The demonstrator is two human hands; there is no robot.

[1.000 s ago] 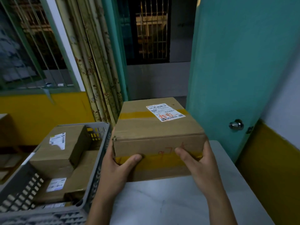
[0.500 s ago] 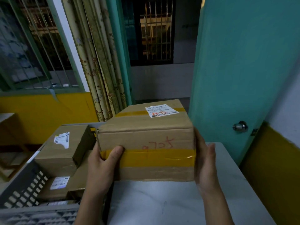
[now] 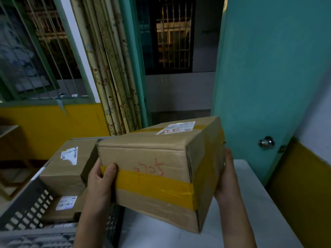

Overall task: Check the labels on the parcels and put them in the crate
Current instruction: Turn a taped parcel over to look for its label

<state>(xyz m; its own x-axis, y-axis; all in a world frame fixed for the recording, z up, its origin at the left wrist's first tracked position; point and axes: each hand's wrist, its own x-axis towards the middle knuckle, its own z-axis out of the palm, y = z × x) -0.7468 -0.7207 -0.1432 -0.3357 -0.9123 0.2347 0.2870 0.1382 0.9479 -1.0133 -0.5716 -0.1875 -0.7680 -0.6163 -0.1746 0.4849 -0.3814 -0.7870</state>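
Note:
I hold a large cardboard parcel [image 3: 157,169] in the air between both hands, tilted, its left end over the crate's right edge. It has yellow tape around it, red handwriting on the near face and a white label [image 3: 176,127] on top. My left hand [image 3: 101,181] grips its left end, thumb on the tape. My right hand [image 3: 227,176] presses flat against its right end. The grey perforated crate [image 3: 26,213] at lower left holds two smaller labelled parcels, one [image 3: 68,163] stacked above another [image 3: 66,206].
A white table [image 3: 250,221] lies under the parcel to the right of the crate. A teal door [image 3: 268,77] with a metal knob [image 3: 266,142] stands open behind it. A curtain [image 3: 111,68] and a barred window are at the back left.
The parcel has risen off the table and swung left toward the crate, tilting so that its right end now shows. My right hand has shifted from the near face to the right end.

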